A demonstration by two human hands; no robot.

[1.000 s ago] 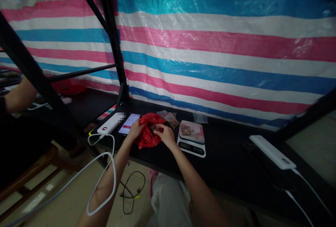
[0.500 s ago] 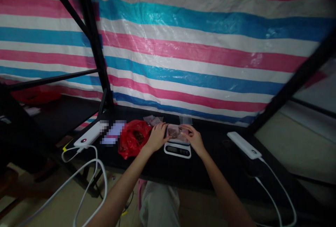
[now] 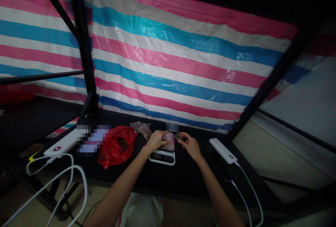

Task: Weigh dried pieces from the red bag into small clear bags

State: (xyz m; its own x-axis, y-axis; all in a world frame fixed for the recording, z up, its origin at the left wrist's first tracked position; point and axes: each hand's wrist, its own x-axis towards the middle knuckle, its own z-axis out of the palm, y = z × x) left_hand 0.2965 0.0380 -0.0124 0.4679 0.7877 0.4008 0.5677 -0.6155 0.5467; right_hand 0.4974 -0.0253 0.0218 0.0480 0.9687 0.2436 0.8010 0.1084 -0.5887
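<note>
Though beyond scale's (image 3: 162,158) edge, right fingers (image 3: 186,135) near

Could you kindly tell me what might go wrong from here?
The small clear container in the right hand could slip or tip. The left hand, over the scale, might disturb its reading if it presses down. The red bag gapes open, so a knock could spill its brown bits.

I have two hands (image 3: 157,141) (image 3: 191,148) out, one digital scale (image 3: 162,158), one small round clear piece (image 3: 179,136) at my right fingers (image 3: 184,134). On my tabletop (image 3: 187,178) — one red bag (image 3: 117,150), at least two filled packets (image 3: 145,131), one flat clear bag (image 3: 172,127), two white power banks (image 3: 66,144) (image 3: 223,151), one lit phone (image 3: 93,141) — and one dark slab (image 3: 228,171), indistinct.
</note>
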